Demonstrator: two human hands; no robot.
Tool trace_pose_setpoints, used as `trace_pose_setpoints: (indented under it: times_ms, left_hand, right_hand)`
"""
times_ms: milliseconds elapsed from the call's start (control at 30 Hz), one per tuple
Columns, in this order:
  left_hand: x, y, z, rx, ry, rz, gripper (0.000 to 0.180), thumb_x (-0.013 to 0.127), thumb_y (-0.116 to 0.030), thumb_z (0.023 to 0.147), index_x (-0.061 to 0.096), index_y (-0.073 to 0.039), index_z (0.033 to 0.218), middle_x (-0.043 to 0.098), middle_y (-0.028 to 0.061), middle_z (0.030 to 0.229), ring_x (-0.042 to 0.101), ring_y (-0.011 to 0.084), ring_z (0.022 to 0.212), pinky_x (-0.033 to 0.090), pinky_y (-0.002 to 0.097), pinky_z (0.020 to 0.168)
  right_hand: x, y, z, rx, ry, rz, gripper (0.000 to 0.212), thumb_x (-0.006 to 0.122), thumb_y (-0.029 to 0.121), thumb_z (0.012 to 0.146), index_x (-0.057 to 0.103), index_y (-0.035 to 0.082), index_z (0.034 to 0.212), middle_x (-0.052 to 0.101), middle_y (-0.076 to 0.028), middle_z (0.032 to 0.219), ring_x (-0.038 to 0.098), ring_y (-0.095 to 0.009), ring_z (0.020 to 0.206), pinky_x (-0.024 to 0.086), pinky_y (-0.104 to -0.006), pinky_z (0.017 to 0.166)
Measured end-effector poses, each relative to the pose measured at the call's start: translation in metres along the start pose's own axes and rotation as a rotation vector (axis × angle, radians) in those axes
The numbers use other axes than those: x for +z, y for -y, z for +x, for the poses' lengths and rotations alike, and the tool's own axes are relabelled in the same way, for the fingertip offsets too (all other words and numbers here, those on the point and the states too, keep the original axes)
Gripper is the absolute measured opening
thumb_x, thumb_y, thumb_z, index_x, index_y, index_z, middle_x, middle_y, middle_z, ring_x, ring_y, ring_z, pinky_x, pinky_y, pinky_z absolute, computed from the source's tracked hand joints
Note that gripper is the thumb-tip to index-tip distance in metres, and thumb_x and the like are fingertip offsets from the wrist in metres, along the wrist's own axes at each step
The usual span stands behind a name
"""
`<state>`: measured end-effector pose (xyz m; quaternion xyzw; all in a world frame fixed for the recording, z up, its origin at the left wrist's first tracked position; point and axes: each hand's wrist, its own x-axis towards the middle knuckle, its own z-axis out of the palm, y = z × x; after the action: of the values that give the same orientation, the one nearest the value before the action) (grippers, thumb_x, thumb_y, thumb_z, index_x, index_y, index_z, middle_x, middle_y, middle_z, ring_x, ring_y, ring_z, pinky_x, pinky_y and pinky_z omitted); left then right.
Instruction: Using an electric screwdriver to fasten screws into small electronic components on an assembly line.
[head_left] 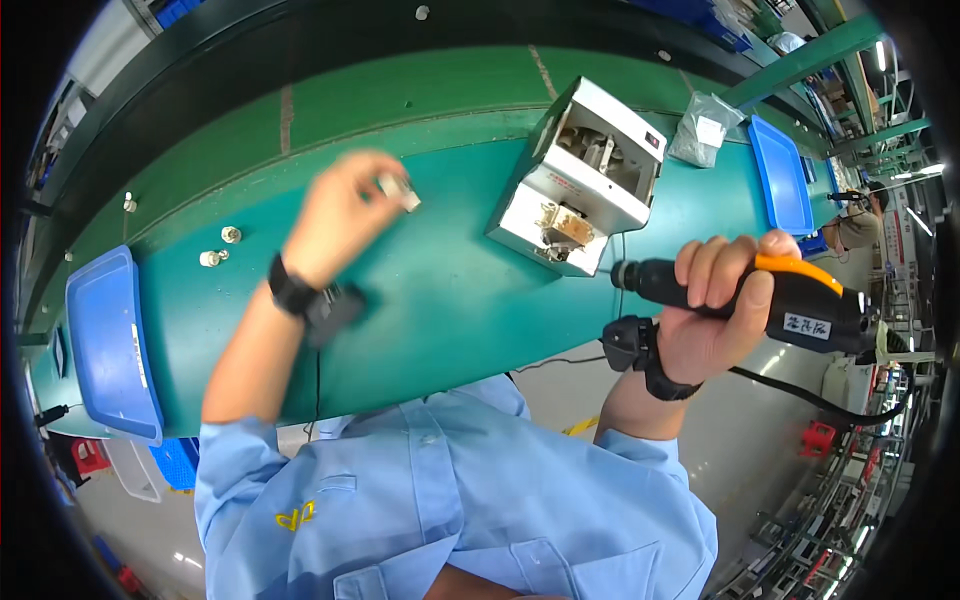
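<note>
A small whitish part [399, 190], its kind too blurred to make out, is pinched in the fingers of my left hand [345, 205] above the green mat. My right hand [725, 300] is wrapped around a black and orange electric screwdriver [800, 300], its tip pointing left. Just left of that tip stands a white and black metal box-shaped machine [590, 165] with an opening on top and small mechanical parts at its front. Two small white parts [231, 234] lie on the mat to the left of my left hand.
A blue tray [115, 340] lies at the left end of the green bench [420, 320], another blue tray [780, 175] at the far right. A clear plastic bag [705, 130] rests behind the machine. A black cable [800, 395] trails from the screwdriver.
</note>
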<state>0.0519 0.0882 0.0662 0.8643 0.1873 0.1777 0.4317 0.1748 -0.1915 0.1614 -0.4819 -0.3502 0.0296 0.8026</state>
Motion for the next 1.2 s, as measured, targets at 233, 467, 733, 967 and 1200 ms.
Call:
trace_pose_setpoints:
  times_ms: [233,467,733,967,1200]
  left_hand:
    - [0.074,-0.006,-0.069,0.131,0.244,-0.058,0.021,0.074,-0.006,0.075,0.065,-0.006,0.095,0.059,0.0067,0.085,0.059,0.0181,0.071,0.050,0.0303,0.065]
    - [0.076,-0.006,-0.072,0.082,0.215,-0.042,0.023,0.075,-0.010,0.074,0.064,-0.007,0.094,0.060,0.0071,0.087,0.059,0.0236,0.078,0.049,0.0346,0.068]
    - [0.077,0.000,-0.074,0.093,0.189,-0.072,0.024,0.076,-0.012,0.073,0.064,-0.008,0.094,0.060,0.0063,0.086,0.059,0.0241,0.075,0.049,0.0353,0.067]
    - [0.083,0.008,-0.072,0.161,0.146,-0.025,0.025,0.078,-0.014,0.071,0.066,-0.008,0.092,0.064,0.0054,0.083,0.060,0.0208,0.071,0.050,0.0332,0.065]
    - [0.085,0.014,-0.072,0.176,0.116,-0.065,0.025,0.078,-0.015,0.071,0.066,-0.009,0.092,0.065,0.0048,0.082,0.060,0.0216,0.070,0.049,0.0347,0.066]
  right_hand:
    - [0.018,-0.026,0.010,-0.151,0.030,-0.055,0.022,0.050,0.020,0.092,0.046,0.006,0.107,0.042,0.000,0.061,0.038,-0.011,0.049,0.036,-0.0267,0.050]
    - [0.008,-0.037,0.023,-0.065,0.430,-0.006,0.018,0.049,0.018,0.092,0.046,0.005,0.103,0.043,0.001,0.055,0.040,-0.012,0.043,0.037,-0.0277,0.047]
    - [0.007,-0.054,0.067,0.211,0.663,0.194,0.018,0.048,0.024,0.096,0.050,0.006,0.098,0.039,0.003,0.054,0.036,-0.009,0.042,0.035,-0.0272,0.046]
    - [0.033,-0.058,0.018,0.306,0.037,0.172,0.023,0.046,0.029,0.097,0.048,0.007,0.103,0.038,0.002,0.058,0.037,-0.008,0.048,0.035,-0.0265,0.051]
    - [0.067,-0.056,-0.018,0.128,0.319,0.091,0.031,0.053,0.032,0.094,0.043,0.005,0.104,0.043,-0.001,0.058,0.041,-0.012,0.047,0.037,-0.0284,0.049]
